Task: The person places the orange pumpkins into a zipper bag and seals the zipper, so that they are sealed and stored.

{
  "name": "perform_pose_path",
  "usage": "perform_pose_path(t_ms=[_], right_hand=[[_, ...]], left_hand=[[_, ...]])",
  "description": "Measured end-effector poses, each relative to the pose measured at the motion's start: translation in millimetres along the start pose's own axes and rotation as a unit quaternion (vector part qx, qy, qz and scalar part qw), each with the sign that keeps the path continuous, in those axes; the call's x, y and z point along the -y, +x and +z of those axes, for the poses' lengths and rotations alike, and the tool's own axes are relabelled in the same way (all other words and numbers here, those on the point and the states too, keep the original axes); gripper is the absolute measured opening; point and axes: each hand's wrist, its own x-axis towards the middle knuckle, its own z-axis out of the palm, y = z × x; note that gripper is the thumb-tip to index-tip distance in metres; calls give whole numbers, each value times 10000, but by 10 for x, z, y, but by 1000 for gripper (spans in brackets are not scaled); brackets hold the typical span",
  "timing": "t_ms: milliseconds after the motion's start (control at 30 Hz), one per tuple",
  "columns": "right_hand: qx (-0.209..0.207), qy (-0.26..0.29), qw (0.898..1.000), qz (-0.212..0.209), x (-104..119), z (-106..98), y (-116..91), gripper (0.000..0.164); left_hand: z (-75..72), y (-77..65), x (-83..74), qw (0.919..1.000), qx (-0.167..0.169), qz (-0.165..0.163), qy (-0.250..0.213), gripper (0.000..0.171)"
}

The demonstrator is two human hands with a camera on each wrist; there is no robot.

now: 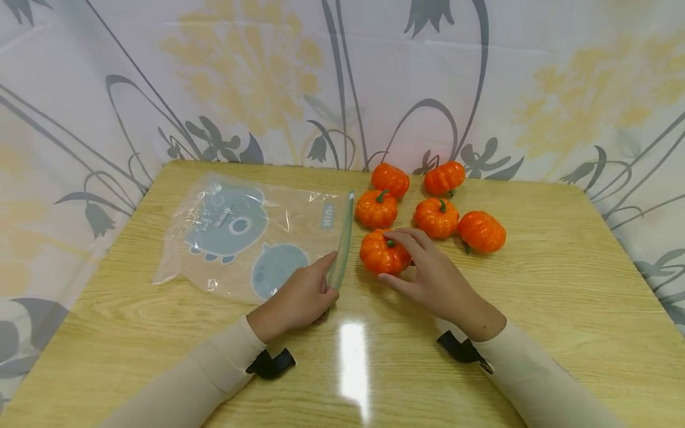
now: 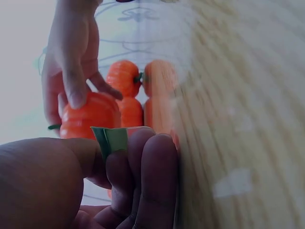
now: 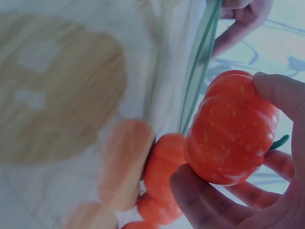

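My left hand [image 1: 295, 299] pinches the green zip strip [image 1: 346, 238] at the near end of a clear plastic zip bag [image 1: 305, 208] printed with pale blue cartoon shapes. The left wrist view shows the strip's corner [image 2: 116, 140] between thumb and fingers. The bag lies flat, its zip side facing right. Just right of it, my right hand [image 1: 436, 282] grips a small orange toy pumpkin [image 1: 379, 257] with a green stem. In the right wrist view, thumb and fingertips press on opposite sides of this pumpkin [image 3: 231, 131], its stem pointing toward the palm.
Several more pumpkins stand behind and right of the held one, among them one close behind [image 1: 374, 211] and one at the far right [image 1: 483, 232]. The wooden table [image 1: 562, 285] ends at a flower-patterned cloth [image 1: 374, 77] at the back.
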Motion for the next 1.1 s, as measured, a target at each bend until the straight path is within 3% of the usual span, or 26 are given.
perform_pose_path(t_ms=[400, 667, 1100], right_hand=[[-1, 438, 9990, 28, 148, 116, 162, 69], [277, 449, 9986, 76, 136, 200, 158, 68], [230, 264, 9993, -138, 130, 225, 139, 69]], left_hand=[[40, 20, -11, 9985, 34, 70, -541, 74], [89, 11, -4, 9945, -31, -98, -1042, 76], [90, 4, -50, 9881, -262, -110, -1512, 75]])
